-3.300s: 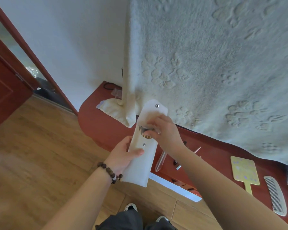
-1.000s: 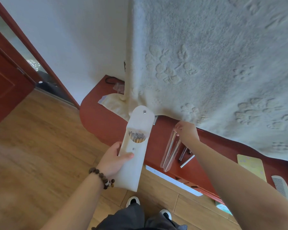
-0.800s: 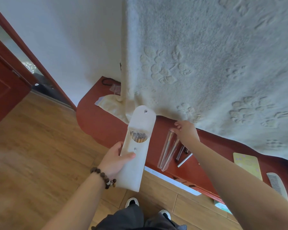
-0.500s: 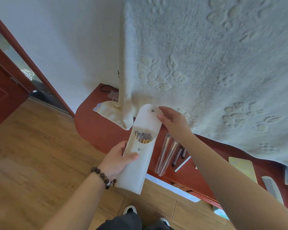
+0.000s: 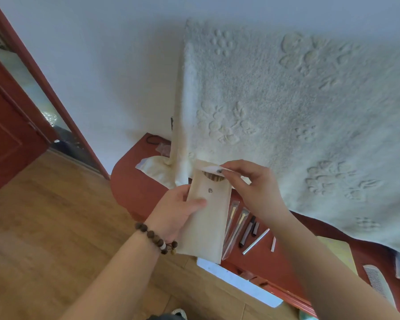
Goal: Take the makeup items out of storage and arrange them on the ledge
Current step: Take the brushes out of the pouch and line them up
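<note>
My left hand grips a long white snap pouch upright over the red ledge. Brush tips show in its mouth. My right hand pinches the pouch's flap and bends it forward over the opening. On the ledge beside the pouch lie two clear-sleeved brushes, a dark pencil, a silver tube and a small white stick.
A thick cream blanket hangs down over the ledge's back. A yellow hand mirror and a white comb lie at the right. A cloth lies at the ledge's left end. Wooden floor and a red door are at left.
My right hand left the sleeved brushes on the ledge, came back to the pouch and took its flap, now folding it down. The left hand keeps holding the pouch.
</note>
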`<state>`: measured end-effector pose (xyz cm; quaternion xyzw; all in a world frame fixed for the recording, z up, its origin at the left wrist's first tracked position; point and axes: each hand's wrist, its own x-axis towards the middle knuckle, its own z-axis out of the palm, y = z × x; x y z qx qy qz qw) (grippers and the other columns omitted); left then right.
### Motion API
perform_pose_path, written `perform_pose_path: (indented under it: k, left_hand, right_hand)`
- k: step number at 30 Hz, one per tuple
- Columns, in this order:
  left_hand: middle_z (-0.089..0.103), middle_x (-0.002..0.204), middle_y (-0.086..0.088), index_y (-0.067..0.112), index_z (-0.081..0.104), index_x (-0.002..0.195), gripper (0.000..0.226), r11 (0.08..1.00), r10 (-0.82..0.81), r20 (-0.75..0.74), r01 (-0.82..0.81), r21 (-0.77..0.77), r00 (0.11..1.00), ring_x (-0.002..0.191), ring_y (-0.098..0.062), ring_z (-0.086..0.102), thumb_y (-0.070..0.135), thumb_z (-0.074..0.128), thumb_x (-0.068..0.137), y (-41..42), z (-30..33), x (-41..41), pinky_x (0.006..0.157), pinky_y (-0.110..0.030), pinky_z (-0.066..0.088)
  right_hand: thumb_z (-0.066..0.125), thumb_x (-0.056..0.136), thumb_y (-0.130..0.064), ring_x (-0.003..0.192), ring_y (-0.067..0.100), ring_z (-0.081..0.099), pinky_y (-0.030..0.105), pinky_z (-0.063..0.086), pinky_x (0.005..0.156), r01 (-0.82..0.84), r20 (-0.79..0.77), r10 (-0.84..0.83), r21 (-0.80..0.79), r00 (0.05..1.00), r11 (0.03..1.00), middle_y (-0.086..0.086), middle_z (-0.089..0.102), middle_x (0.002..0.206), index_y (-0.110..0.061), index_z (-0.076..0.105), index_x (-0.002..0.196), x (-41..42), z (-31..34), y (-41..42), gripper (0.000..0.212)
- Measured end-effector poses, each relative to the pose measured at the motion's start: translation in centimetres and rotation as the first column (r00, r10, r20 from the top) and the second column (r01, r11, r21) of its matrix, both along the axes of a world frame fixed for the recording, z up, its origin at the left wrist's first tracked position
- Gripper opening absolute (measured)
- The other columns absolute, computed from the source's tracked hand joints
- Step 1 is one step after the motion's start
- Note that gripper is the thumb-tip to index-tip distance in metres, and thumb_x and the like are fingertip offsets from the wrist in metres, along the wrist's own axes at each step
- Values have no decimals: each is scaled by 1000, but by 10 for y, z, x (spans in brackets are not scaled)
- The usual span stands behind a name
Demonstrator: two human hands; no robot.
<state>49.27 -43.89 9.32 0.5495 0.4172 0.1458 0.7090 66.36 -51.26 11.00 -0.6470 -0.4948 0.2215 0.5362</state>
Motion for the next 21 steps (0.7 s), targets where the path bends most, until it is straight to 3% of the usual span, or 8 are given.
perform_pose_path:
  k: [4, 9, 11, 15, 18, 21]
  left_hand:
    - [70, 107, -20, 1, 63, 112, 23, 998, 32, 27, -30, -48, 999, 97, -36, 68, 5, 62, 89, -4, 14, 11, 88, -52, 54]
    - [69, 109, -21, 1, 63, 113, 26, 994, 41, 41, -37, -105, 998, 100, -37, 67, 8, 63, 88, -5, 23, 18, 90, -51, 53]
    - [70, 107, -20, 1, 64, 111, 25, 993, 35, 50, -30, -110, 998, 96, -34, 68, 10, 64, 88, -5, 25, 19, 88, -48, 55]
    - [71, 97, -19, 0, 63, 109, 22, 988, 42, 82, -29, -152, 996, 77, -27, 70, 9, 62, 89, -6, 28, 22, 68, -36, 59]
    - [71, 92, -18, 1, 65, 103, 16, 989, 39, 91, -25, -149, 995, 72, -24, 69, 9, 61, 89, -6, 30, 22, 65, -34, 58]
    - [71, 93, -18, 3, 66, 100, 14, 990, 38, 86, -26, -136, 996, 76, -27, 69, 10, 63, 88, -5, 30, 22, 72, -39, 57]
  right_hand:
    - [68, 84, -8, 85, -9, 61, 5, 42, 77, 76, 22, -77, 31, 997, 997, -19, 68, 89, -22, 72, 87, -2, -4, -6, 15]
    - [70, 81, -6, 85, -2, 61, 7, 42, 78, 82, 72, -86, 59, 994, 995, -13, 69, 93, -21, 75, 86, 0, -11, -11, 17]
    - [70, 81, -5, 88, -1, 62, 6, 42, 79, 75, 78, -81, 68, 994, 995, -10, 69, 96, -19, 76, 85, 0, -12, -12, 15]
    - [69, 81, -5, 91, -2, 62, 7, 43, 78, 71, 105, -78, 67, 991, 995, -10, 69, 97, -17, 76, 85, 1, -13, -12, 14]
    - [69, 81, -2, 93, -6, 60, 4, 40, 80, 61, 99, -69, 79, 993, 995, -8, 68, 97, -16, 75, 86, 0, -12, -12, 16]
    - [68, 82, -3, 94, -5, 60, 5, 41, 81, 26, 86, -30, 45, 996, 999, -6, 68, 99, -16, 76, 87, 1, -12, -11, 15]
